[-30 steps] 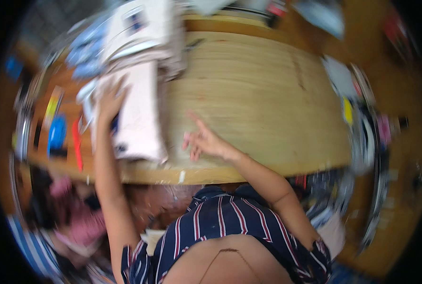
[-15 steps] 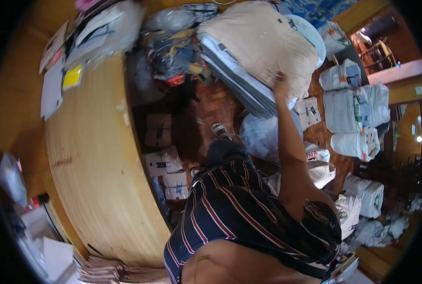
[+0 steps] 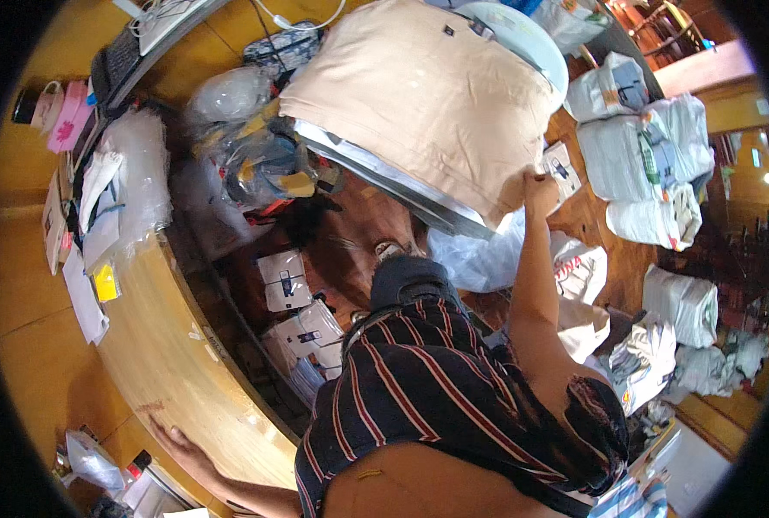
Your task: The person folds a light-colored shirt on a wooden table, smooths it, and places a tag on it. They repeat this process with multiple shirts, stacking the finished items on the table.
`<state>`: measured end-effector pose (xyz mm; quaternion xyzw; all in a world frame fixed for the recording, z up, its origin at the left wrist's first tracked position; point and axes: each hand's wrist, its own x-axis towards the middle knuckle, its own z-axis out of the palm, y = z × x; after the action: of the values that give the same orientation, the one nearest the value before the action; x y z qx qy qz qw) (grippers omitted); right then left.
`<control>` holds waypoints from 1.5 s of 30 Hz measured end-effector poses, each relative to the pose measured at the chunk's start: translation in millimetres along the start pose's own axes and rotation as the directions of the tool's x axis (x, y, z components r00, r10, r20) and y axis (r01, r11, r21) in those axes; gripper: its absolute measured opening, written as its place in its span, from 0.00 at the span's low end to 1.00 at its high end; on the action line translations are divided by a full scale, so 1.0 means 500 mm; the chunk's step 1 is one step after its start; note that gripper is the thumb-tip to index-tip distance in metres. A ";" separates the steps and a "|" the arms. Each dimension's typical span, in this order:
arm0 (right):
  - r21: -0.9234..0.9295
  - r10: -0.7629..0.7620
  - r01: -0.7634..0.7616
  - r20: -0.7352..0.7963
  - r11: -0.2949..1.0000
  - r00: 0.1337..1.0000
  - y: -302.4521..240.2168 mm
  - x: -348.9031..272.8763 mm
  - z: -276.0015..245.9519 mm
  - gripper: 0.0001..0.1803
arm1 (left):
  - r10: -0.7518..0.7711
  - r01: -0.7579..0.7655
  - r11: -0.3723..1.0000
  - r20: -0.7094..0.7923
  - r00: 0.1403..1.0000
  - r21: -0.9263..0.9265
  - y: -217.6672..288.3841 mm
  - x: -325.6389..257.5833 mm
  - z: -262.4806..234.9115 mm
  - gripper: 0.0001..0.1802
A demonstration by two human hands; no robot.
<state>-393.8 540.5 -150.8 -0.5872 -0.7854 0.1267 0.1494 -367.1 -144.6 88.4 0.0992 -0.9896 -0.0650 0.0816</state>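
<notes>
At the top middle lies a tall stack of folded garments, with a beige T-shirt (image 3: 427,104) spread on top and grey and white layers (image 3: 384,186) showing below its near edge. My right hand (image 3: 540,193) is closed at the near right corner of the beige T-shirt, pinching its edge. On the left, my left hand (image 3: 177,445) rests on the outer edge of a pale wooden table (image 3: 186,345), fingers stretched out, holding nothing. A pale blue round tub (image 3: 535,47) shows partly behind the stack.
Wrapped white bundles (image 3: 613,160) stand on the parquet floor at right. Packaged beige garments (image 3: 282,281) lie on the floor beside the table. Clear plastic bags (image 3: 138,173) and a yellow card (image 3: 105,283) sit at the table's far end. A translucent bag (image 3: 479,255) lies below the stack.
My left hand has come into view on the table's edge. My right hand has shifted from the T-shirt's surface to its corner and closed there. The view has shifted.
</notes>
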 end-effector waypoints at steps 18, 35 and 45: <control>-0.276 0.015 -0.010 0.017 0.961 1.000 -0.119 0.008 -0.081 0.15 | 0.097 -0.034 0.914 0.136 0.986 -0.404 0.204 0.035 0.144 0.26; 0.895 -0.740 0.205 -0.179 -0.396 -0.648 -0.492 -0.408 -0.437 0.11 | 0.846 -0.633 0.353 -0.053 0.530 -0.688 0.454 0.063 0.079 0.14; 0.792 -0.596 0.362 -0.002 -0.491 -0.803 -0.592 -0.455 -0.279 0.13 | 0.343 -0.408 0.567 -0.244 0.907 -0.716 0.352 -0.029 -0.057 0.17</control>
<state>-541.4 243.0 69.5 0.5780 -0.7661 0.2637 -0.0973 -380.9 26.0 139.8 -0.1536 -0.8661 -0.4459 0.1655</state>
